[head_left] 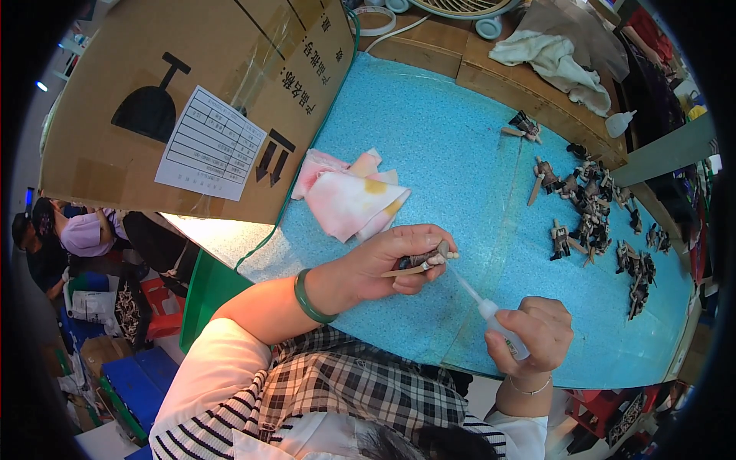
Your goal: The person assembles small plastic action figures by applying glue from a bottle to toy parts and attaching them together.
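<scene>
Basically, left hand (383, 264) was closed around a small dark figurine (420, 261) w/ a tan stick part, held above the blue mat (429, 138) near the front edge. Right hand (537, 331) was wrapped around a small squeeze bottle (502, 331), its thin nozzle tip touching or just beside the figurine. Risks, as judged: squeezing too hard could flood the joint & drip onto fingertips (441, 259) or mat; fingertips sat v. close to the tip, so liquid could catch them. Thin nozzle could slip off the small part if either wrist wobbled. Stained cloth (349, 199) lay behind the hands, more figurines (594, 211) spread to the right, cardboard box (192, 100) at left.
</scene>
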Available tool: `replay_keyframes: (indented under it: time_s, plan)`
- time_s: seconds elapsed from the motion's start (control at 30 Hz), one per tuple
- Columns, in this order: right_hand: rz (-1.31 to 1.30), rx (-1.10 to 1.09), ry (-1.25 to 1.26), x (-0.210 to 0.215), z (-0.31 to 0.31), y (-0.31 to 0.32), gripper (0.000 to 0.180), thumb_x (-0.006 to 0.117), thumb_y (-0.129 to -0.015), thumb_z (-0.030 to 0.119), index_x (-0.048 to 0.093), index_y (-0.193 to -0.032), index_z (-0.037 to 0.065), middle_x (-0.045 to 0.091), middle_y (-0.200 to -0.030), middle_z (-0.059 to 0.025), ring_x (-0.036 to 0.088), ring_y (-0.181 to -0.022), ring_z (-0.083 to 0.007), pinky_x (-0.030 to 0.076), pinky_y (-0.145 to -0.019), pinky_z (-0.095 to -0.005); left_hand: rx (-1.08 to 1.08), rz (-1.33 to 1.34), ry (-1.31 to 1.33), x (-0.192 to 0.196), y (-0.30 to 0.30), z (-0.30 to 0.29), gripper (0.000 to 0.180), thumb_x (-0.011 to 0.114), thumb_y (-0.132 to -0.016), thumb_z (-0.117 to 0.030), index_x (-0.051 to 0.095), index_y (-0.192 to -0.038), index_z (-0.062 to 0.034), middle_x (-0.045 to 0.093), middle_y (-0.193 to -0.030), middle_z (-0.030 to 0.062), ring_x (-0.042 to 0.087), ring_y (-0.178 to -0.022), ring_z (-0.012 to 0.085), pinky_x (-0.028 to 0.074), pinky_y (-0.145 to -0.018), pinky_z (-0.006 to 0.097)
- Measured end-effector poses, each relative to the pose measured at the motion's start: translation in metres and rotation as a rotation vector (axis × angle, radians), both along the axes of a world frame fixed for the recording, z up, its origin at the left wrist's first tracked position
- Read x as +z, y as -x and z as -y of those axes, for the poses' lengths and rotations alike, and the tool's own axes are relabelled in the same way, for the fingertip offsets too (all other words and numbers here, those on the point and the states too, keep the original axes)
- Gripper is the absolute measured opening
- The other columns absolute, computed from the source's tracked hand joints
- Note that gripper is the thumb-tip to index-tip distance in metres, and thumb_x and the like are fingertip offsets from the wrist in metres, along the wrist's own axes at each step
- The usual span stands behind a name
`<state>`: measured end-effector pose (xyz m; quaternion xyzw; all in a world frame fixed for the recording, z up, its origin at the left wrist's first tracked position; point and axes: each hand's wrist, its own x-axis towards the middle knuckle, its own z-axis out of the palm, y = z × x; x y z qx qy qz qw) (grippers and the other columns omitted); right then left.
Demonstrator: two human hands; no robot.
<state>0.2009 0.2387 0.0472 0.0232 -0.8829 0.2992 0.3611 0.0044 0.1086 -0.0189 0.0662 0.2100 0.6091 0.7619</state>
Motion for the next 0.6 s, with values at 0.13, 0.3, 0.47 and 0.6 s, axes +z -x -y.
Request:
replay_keyframes:
  time_s: [0.13, 0.3, 0.47, 0.6]
  plan:
    - [0.006, 0.003, 0.001, 0.0001, 0.0003, 0.0, 0.021, 0.07, -0.067, 0.012, 0.06, -0.081, 0.0, 0.042, -0.047, -0.0013, 0.039, -0.036, -0.0141, 0.026, -0.036, -0.0258, 0.0, -0.002, -0.003, 0.0, 0.0002, 0.0009, 0.025, 0.049, -0.096, -0.028, 0.056, -0.107, -0.0062, 0.058, -0.077, 0.0079, 0.039, -0.044, 0.0065, 0.031, -0.039, 0.018]
    - [0.001, 0.004, -0.003, -0.0003, -0.0004, -0.0002, 0.022, 0.07, -0.067, 0.012, 0.06, -0.081, 0.0, 0.043, -0.048, -0.0015, 0.039, -0.036, -0.0142, 0.026, -0.036, -0.026, -0.004, -0.012, -0.006, -0.0008, 0.0001, 0.0009, 0.026, 0.049, -0.096, -0.029, 0.056, -0.107, -0.0067, 0.058, -0.077, 0.0076, 0.039, -0.044, 0.0062, 0.03, -0.039, 0.018]
    - [0.009, 0.006, -0.004, 0.0003, -0.0009, -0.0007, 0.021, 0.07, -0.068, 0.012, 0.059, -0.082, 0.001, 0.043, -0.048, -0.0016, 0.039, -0.036, -0.0143, 0.026, -0.036, -0.0262, 0.011, -0.013, 0.029, -0.0008, -0.0009, 0.0008, 0.03, 0.048, -0.096, -0.028, 0.052, -0.111, -0.0018, 0.055, -0.074, 0.0113, 0.038, -0.044, 0.0066, 0.03, -0.039, 0.018]
    - [0.003, 0.013, -0.006, 0.0015, -0.0011, -0.0019, 0.021, 0.07, -0.068, 0.013, 0.06, -0.082, 0.001, 0.043, -0.048, -0.0017, 0.039, -0.036, -0.0144, 0.027, -0.036, -0.0263, 0.023, 0.031, 0.025, -0.0017, -0.0009, 0.0013, 0.031, 0.046, -0.097, -0.028, 0.052, -0.112, -0.0017, 0.056, -0.075, 0.0113, 0.038, -0.044, 0.0061, 0.03, -0.039, 0.018]
